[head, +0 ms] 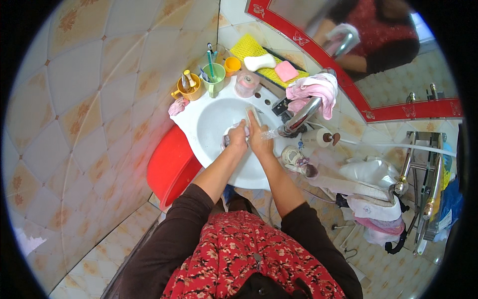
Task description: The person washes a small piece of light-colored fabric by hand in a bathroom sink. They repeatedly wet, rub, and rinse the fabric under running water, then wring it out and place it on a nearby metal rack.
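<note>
Both hands are over a white washbasin [213,116]. My left hand [238,135] grips a small pale, wet item [226,139], perhaps a child's shoe, whose shape is largely hidden by the fingers. My right hand [260,137] is closed around a pale, narrow brush-like tool [253,113], held close beside the left hand. Water runs from a chrome faucet [304,114] onto or just beside the right hand. A pink and white cloth [317,91] is draped over the faucet. Right of the basin lies a small whitish shoe [295,156] with a purplish decoration.
Cups [217,76] with toothbrushes, a clear container [247,83] and soap bars [286,71] line the back rim. A pump bottle [315,138] lies at the right. A red plastic tub [168,164] is below left; hanging cloths [373,209] and a metal rack [425,168] are at right.
</note>
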A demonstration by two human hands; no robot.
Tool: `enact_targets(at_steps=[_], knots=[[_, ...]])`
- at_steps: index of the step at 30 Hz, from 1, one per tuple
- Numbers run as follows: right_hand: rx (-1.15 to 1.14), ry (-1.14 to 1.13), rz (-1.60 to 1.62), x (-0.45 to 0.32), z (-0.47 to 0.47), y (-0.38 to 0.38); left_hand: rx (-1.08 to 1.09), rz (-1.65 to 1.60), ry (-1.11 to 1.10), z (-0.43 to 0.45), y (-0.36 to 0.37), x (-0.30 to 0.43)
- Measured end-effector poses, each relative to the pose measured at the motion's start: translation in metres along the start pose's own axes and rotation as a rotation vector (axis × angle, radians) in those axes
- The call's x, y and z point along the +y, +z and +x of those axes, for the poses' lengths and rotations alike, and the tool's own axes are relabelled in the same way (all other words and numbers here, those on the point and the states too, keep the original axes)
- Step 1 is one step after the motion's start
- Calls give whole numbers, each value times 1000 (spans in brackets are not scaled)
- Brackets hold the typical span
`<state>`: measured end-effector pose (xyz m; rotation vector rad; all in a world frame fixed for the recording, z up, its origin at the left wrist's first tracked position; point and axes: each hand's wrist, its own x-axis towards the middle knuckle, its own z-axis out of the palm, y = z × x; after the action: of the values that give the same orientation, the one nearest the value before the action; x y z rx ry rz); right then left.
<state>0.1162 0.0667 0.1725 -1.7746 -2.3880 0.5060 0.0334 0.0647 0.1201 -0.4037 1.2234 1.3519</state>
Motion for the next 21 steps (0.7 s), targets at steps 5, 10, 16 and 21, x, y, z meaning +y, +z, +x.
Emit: enact_targets(at_steps=[5, 10, 16, 21], knots=[[-42, 32, 279, 12, -27, 20, 5, -117, 6, 11, -12, -6], [115, -63, 325, 33, 17, 21, -95, -134, -34, 7, -15, -25], [-164, 71, 376, 15, -29, 5, -84, 70, 66, 4, -24, -18], [-67, 35, 386, 25, 15, -11, -131, 299, 144, -16, -8, -14]])
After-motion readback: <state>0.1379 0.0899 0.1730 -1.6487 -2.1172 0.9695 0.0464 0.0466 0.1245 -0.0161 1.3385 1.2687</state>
